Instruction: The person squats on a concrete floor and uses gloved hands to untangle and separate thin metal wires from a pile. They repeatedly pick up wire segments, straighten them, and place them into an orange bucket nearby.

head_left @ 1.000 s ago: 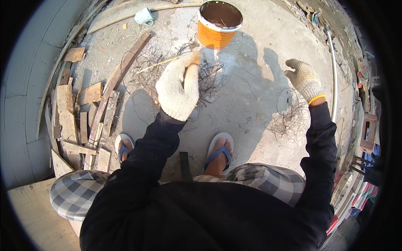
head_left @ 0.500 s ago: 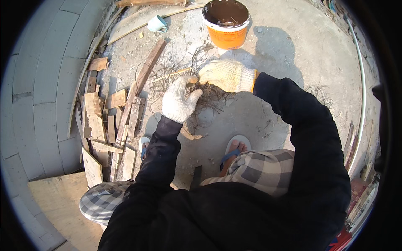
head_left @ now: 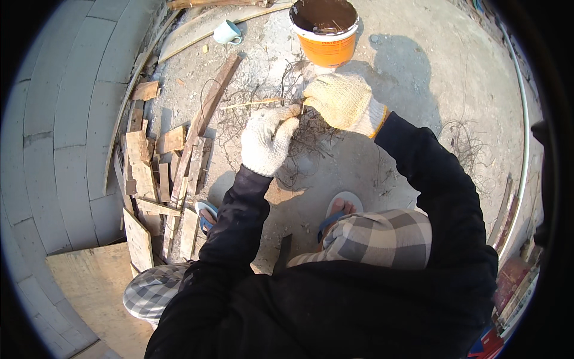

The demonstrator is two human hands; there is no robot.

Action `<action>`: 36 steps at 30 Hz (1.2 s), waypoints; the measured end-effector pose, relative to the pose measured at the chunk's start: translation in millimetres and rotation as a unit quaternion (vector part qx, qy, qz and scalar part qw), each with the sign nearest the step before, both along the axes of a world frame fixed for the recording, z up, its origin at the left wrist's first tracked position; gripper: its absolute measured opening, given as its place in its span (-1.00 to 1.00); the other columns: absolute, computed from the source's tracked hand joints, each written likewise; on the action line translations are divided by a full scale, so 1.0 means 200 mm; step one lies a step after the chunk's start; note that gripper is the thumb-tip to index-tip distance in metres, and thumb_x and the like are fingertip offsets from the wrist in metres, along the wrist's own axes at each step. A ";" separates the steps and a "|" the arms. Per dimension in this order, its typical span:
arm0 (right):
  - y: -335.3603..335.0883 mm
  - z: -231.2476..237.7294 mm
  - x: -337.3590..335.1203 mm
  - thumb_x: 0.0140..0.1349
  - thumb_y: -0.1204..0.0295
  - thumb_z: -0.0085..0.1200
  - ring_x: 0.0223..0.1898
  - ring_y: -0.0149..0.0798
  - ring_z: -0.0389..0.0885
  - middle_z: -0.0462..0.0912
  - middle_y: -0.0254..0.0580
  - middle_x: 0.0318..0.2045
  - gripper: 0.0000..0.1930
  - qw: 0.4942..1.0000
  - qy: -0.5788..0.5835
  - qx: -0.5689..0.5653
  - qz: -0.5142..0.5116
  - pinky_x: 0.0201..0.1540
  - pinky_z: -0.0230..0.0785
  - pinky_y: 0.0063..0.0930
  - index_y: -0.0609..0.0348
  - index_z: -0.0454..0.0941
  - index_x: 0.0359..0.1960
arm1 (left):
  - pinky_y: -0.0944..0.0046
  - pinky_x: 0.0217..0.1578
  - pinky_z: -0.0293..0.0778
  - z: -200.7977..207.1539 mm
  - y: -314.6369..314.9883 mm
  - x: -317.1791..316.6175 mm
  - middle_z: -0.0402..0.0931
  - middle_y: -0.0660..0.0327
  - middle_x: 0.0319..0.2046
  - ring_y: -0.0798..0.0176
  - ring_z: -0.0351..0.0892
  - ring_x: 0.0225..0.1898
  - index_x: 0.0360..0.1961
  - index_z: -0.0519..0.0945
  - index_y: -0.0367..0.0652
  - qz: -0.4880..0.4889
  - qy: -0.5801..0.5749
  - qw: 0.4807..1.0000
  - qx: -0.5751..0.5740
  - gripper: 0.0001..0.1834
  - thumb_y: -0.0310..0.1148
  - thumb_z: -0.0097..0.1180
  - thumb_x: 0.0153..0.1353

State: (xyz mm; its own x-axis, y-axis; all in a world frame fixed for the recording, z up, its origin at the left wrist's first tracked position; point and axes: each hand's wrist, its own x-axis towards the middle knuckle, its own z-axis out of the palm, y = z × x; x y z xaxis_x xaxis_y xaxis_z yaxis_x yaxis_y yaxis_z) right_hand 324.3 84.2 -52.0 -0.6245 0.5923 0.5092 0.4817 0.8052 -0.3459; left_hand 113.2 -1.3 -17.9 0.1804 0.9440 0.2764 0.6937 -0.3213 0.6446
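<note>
Knit work gloves cover both of my hands, which meet fingertip to fingertip above a loose tangle of thin dark wire (head_left: 308, 140) on the ground. My left hand (head_left: 266, 140), in a white glove, has its thumb and fingers pinched together. Close against it, my right hand (head_left: 344, 103) is closed in a yellowish glove with its fingers curled downward. Something thin and short shows between the fingertips, too small to name. Just beyond my left fingers lies a narrow pale stick (head_left: 251, 103) among the wires.
An orange bucket (head_left: 326, 51) with dark brown contents stands beyond my hands. A light blue cup (head_left: 227, 32) lies on its side at the far left. Wood scraps (head_left: 140, 161) and a long board (head_left: 218, 96) line the left, by a grey block wall (head_left: 69, 143). More wire (head_left: 463, 143) lies right.
My hands remain together at the fingertips. The right hand has rotated, its fingers now pointing more downward, and the left thumb has closed in toward the fingers. The view has shifted slightly.
</note>
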 end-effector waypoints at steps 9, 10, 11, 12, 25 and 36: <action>-0.02 0.03 0.00 0.25 0.36 0.12 -0.21 -0.05 0.63 0.63 -0.19 -0.18 -0.81 0.998 0.066 0.016 0.013 -0.14 0.51 -0.22 0.07 0.61 -0.14 | 0.25 -0.33 0.54 0.10 0.01 0.09 0.62 0.12 -0.44 0.13 0.66 -0.43 -0.23 0.56 -0.18 0.054 -0.043 0.996 -0.053 -0.71 -0.28 0.38 0.16; -0.02 0.03 0.00 0.23 0.38 0.13 -0.23 -0.06 0.64 0.63 -0.20 -0.19 -0.82 0.997 0.076 -0.006 0.010 -0.15 0.51 -0.23 0.07 0.61 -0.15 | 0.25 -0.38 0.54 0.10 0.01 0.08 0.61 0.13 -0.46 0.12 0.65 -0.46 -0.24 0.56 -0.18 0.071 -0.049 0.994 -0.070 -0.72 -0.28 0.38 0.17; -0.03 0.04 0.00 0.21 0.40 0.14 -0.24 -0.07 0.64 0.63 -0.21 -0.20 -0.82 0.996 0.085 0.027 0.000 -0.16 0.51 -0.25 0.07 0.61 -0.15 | 0.26 -0.47 0.50 0.11 0.02 0.08 0.58 0.13 -0.54 0.14 0.62 -0.55 -0.27 0.56 -0.16 0.059 -0.057 0.996 -0.032 -0.78 -0.31 0.33 0.20; -0.02 0.05 0.00 0.19 0.41 0.16 -0.27 -0.10 0.64 0.63 -0.22 -0.24 -0.82 0.995 0.095 0.038 -0.004 -0.18 0.51 -0.27 0.07 0.61 -0.17 | 0.26 -0.48 0.49 0.11 0.02 0.05 0.57 0.12 -0.55 0.14 0.61 -0.55 -0.28 0.56 -0.16 0.041 -0.032 0.999 -0.010 -0.80 -0.32 0.32 0.21; -0.17 0.17 0.10 0.36 0.31 0.17 -0.71 -0.59 0.35 0.55 -0.38 -0.55 -0.81 0.590 0.409 -0.696 -0.016 -0.75 0.09 -0.68 0.20 0.62 -0.24 | 0.18 -0.04 0.54 0.10 -0.02 -0.12 0.60 -0.06 -0.06 0.12 0.66 -0.08 0.11 0.50 -0.28 0.074 0.058 0.989 0.115 -0.43 -0.22 0.39 0.16; -0.26 0.18 0.15 0.39 0.37 0.10 -0.62 -0.59 0.41 0.59 -0.39 -0.49 -0.82 0.583 0.406 -0.702 -0.055 -0.63 0.24 -0.70 0.24 0.60 -0.17 | 0.39 -0.40 0.53 0.02 0.10 0.01 0.62 0.17 -0.35 0.46 0.57 -0.47 -0.16 0.60 -0.36 -0.097 -0.282 0.891 -0.342 -0.80 -0.39 0.15 0.38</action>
State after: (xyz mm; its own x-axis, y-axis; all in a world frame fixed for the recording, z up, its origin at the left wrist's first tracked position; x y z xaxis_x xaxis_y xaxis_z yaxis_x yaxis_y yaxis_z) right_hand 354.0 32.6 -15.8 -0.4336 0.7952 -0.4239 -0.2782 -0.5655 -0.7764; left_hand 114.8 18.7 -14.1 0.3725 0.8925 -0.2543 0.1710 0.2033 0.9641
